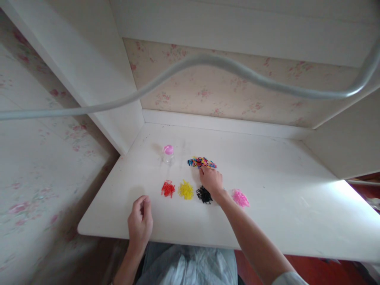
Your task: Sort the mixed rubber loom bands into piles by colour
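Note:
My right hand [211, 180] reaches to the near edge of a long mixed-colour pile of small elastic bands [202, 162]. Its fingers are curled and pinched there, and whatever they hold is hidden. Under and beside this wrist lie black bands [204, 194], with pink bands [240, 198] to the right of the forearm. Yellow bands [186, 190] and red bands [168, 189] form separate piles to the left. Near the table's front edge, my left hand [140, 220] is closed in a loose fist, apart from the piles, with no object showing in it.
A small clear jar [169, 159] with a pink top stands behind the red pile. The white table [285, 206] is bounded by a back wall and side panels. A pale curved cable or tube [202, 60] crosses the upper view, close to the camera.

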A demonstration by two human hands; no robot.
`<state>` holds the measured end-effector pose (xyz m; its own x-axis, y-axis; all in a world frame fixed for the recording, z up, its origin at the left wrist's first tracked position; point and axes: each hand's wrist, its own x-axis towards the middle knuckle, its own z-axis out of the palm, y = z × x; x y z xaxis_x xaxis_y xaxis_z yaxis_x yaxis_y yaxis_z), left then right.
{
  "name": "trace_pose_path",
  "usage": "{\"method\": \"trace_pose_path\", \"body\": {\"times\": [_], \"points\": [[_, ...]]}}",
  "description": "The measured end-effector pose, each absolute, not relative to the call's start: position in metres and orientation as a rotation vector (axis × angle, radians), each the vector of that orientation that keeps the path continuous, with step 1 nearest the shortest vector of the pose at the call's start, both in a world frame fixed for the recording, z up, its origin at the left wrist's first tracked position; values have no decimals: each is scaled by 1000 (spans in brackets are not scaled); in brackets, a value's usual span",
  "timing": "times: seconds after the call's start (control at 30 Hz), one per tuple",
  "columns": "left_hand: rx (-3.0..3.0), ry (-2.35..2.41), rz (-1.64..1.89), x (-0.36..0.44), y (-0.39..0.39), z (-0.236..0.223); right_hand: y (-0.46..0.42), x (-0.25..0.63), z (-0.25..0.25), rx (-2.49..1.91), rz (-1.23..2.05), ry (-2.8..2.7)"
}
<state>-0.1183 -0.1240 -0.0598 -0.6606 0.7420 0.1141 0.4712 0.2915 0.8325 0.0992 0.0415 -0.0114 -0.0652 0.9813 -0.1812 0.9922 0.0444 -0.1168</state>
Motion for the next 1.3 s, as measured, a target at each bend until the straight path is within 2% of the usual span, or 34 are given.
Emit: {"method": "trace_pose_path", "body": {"times": [0.83, 1.03, 1.3], "points": [[1203, 2323, 1154, -115, -124, -59, 32, 173, -5, 2272, -380, 2183], [1233, 2321, 1151, -114, -125, -59, 29, 185, 1, 2355, -334, 2317], [1311, 2301, 1134, -113, -124, -58, -12, 205, -6, 2560, -538, 2385]]}}
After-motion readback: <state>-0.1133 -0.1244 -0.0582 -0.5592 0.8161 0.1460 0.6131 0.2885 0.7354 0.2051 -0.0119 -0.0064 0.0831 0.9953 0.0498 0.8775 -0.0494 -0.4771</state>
